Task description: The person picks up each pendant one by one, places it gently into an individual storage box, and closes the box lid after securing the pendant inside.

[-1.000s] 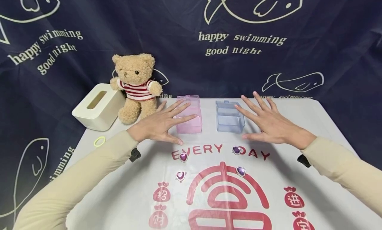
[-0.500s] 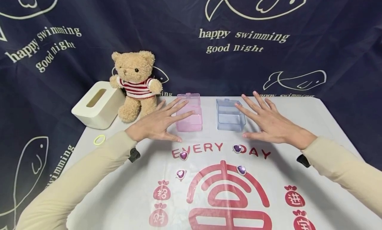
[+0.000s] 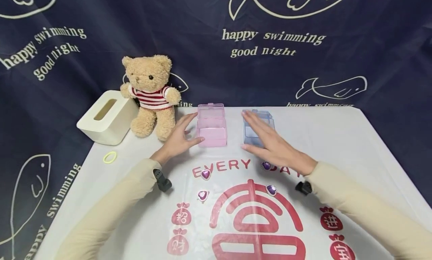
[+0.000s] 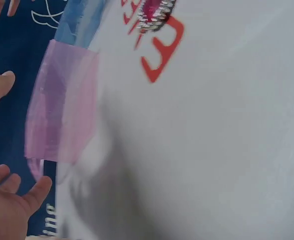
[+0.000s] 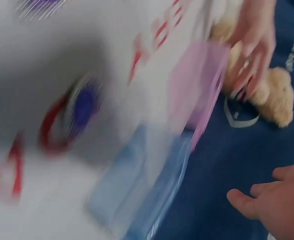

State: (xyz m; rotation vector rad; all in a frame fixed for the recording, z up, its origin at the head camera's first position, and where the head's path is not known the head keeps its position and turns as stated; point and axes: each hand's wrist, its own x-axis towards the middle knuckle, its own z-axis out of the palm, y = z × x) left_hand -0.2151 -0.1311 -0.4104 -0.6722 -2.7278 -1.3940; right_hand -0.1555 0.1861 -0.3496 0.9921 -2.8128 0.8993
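Left of the open pink translucent box (image 3: 212,137), my left hand (image 3: 177,142) has its thumb near the front corner and its fingers by the far side. Whether it touches the box cannot be told. My right hand (image 3: 278,147), fingers extended, hovers in front of the open blue translucent box (image 3: 249,134) and hides part of it. In the right wrist view the blue box (image 5: 132,185) is blurred, apart from the visible fingers. Purple heart-shaped gems with sparkling rims lie nearer: two on the left, including one gem (image 3: 206,174), and two on the right, including another gem (image 3: 271,190).
A teddy bear (image 3: 152,80) in a striped shirt sits at the back left. Beside it stands a white tissue box (image 3: 108,119), with a yellow-green ring-shaped band (image 3: 110,157) in front. A dark printed curtain (image 3: 202,46) hangs behind the white table (image 3: 344,147).
My right hand has moved left from beside the blue box to in front of it. The left hand has shifted off the pink box to its left side, its fingers less spread.
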